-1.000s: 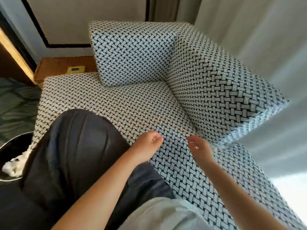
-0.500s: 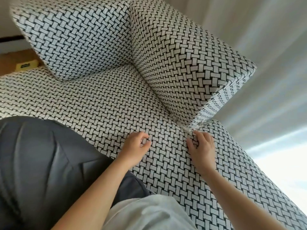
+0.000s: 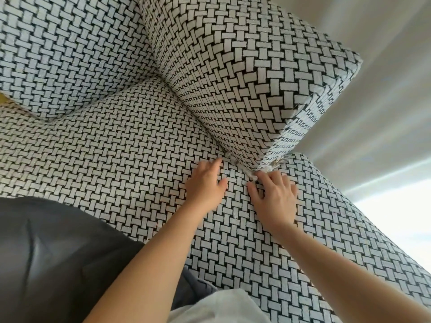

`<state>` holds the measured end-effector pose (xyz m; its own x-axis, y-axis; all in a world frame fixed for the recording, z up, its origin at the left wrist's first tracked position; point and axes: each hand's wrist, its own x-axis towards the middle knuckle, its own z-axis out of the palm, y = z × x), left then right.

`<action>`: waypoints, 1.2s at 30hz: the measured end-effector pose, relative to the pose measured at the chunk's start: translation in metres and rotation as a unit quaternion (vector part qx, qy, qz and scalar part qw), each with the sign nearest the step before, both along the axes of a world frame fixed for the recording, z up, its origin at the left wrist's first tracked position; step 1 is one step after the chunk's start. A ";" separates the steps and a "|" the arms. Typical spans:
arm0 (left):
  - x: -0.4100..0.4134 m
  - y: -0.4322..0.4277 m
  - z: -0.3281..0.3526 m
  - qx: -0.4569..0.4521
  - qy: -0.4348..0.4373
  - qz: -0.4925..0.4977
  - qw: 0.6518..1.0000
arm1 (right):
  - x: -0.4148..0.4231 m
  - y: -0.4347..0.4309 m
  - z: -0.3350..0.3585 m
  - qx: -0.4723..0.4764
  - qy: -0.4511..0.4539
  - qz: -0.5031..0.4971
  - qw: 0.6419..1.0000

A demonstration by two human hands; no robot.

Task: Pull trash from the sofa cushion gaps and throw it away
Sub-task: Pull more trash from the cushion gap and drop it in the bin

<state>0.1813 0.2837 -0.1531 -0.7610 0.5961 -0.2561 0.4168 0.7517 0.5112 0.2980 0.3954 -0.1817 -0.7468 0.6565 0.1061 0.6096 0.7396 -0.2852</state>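
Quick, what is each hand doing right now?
Left hand: open, flat on the seat cushion, holding nothing.
Right hand: open, fingers at white scraps.

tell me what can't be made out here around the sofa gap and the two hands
Head view only:
- Trash in the gap: small whitish bits, too small to identify; the rest hidden under the back cushion.
- Right hand: whether its fingertips pinch the trash, unclear.
- Left hand: palm hidden, faces the seat cushion.

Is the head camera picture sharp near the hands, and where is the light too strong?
Head view: the left hand and right hand look fairly sharp, and so do the white scraps in the cushion gap; the lower right corner by the curtain is washed out white; the weave bends from wide-angle distortion.
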 end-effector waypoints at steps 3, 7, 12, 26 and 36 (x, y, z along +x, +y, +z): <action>-0.005 0.012 -0.002 -0.027 0.006 0.023 0.999 | 0.000 0.002 -0.003 0.005 0.001 0.008 1.000; -0.007 0.025 -0.004 -0.051 0.030 0.048 0.997 | -0.002 0.003 -0.008 0.008 0.012 0.009 1.000; -0.006 0.043 -0.002 -0.070 0.058 0.079 0.993 | -0.006 0.003 -0.009 0.003 0.042 -0.010 0.999; -0.010 0.066 -0.010 -0.038 0.086 0.157 0.983 | -0.015 0.004 -0.014 0.036 0.075 -0.035 0.996; -0.008 0.041 -0.013 0.079 0.025 0.143 0.986 | -0.015 0.002 -0.011 0.031 0.050 -0.031 0.998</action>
<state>0.1735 0.3245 -0.1656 -0.9134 0.3840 -0.1354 0.2264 0.7553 0.6150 0.2830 0.3978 -0.1928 -0.6883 0.6909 0.2209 0.6256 0.7196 -0.3015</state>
